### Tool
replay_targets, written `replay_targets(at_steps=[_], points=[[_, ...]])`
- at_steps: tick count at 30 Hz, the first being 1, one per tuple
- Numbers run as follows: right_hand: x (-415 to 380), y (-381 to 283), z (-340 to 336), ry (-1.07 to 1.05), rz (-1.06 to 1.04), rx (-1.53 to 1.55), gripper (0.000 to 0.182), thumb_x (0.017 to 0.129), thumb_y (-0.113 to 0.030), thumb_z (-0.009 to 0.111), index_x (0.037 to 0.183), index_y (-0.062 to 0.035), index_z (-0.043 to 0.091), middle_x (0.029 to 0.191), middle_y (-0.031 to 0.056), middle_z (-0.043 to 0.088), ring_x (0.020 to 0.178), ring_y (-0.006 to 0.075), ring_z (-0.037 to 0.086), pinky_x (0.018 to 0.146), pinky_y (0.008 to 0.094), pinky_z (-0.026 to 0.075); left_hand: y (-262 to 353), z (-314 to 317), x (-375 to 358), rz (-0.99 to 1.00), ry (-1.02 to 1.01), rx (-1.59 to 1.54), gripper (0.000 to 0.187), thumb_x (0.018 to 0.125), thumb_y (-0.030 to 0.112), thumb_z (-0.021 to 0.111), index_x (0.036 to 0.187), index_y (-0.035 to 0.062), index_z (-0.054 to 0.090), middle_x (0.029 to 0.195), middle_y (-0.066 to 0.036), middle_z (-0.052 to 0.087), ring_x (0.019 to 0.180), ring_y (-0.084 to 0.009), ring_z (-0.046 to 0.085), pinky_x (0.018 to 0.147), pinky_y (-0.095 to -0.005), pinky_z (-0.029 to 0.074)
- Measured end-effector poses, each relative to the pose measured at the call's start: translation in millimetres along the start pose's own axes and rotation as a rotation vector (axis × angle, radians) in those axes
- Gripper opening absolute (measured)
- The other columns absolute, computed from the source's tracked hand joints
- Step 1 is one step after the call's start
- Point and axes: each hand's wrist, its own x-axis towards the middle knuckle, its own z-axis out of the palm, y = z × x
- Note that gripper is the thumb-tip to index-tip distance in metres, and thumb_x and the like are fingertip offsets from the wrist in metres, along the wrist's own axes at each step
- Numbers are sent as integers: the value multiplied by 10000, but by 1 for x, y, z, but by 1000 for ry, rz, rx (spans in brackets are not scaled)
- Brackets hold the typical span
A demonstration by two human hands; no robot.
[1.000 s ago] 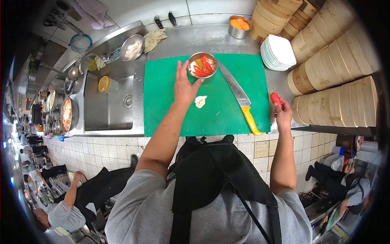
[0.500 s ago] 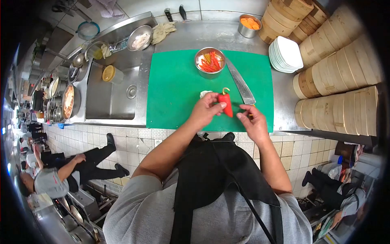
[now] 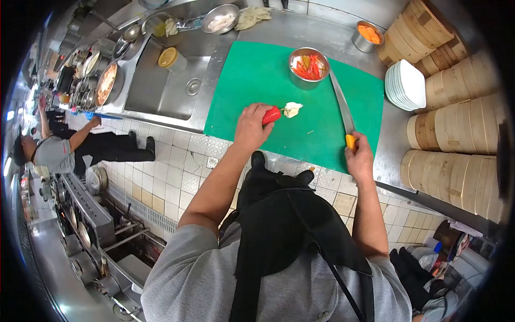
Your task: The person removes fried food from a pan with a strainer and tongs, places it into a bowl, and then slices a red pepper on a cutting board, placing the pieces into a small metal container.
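My left hand [image 3: 252, 126] is closed around a red pepper [image 3: 272, 115] low over the left part of the green cutting board [image 3: 241, 75]. The pepper lies sideways, its stem end pointing right at a small crumpled whitish piece [image 3: 292, 109]. At the board's front right, my right hand [image 3: 360, 156] grips the yellow handle of a long knife [image 3: 341, 102]. Its blade slants away from me, the far end close to a metal bowl [image 3: 293, 75] of red and yellow pepper strips. My palm covers part of the handle.
To the left is a sink [image 3: 155, 102] with a yellow-lidded container [image 3: 169, 57]. Stacked white plates [image 3: 406, 86], bamboo steamers [image 3: 456, 129] and a tin of orange slices [image 3: 368, 36] stand at right. One co-worker [image 3: 59, 153] is at far left, another [image 3: 440, 300] at lower right.
The pepper has gone from upright to sideways, moving left with my left hand. My right hand, before beside the knife with fingers apart, now holds its handle. The camera view has turned.
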Motion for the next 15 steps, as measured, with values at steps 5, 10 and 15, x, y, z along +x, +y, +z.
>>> replay_targets(at_steps=[5,10,15], points=[[3,36,3,-61,54,189,504,845,-12,539,1346,-31,488,1165,217,626,1051,310,626,914,372,480,-14,5,-5,46,50,-31,395,756,168,759,1130,95,654,1063,-158,649,1018,-364,602,915,-451,486],[-21,39,2,-81,171,479,463,903,-25,529,1360,-43,463,889,22,552,686,79,493,578,243,416,-29,-6,-8,-63,-68,-40,340,794,138,679,1124,59,664,1048,-170,640,1024,-373,596,915,-457,483],[-39,14,24,40,138,590,403,964,-105,555,1337,-35,421,676,-17,479,468,56,402,395,222,312,-52,-4,2,-146,60,-70,480,793,139,683,1254,68,571,1151,-190,598,1093,-376,573,967,-462,469]])
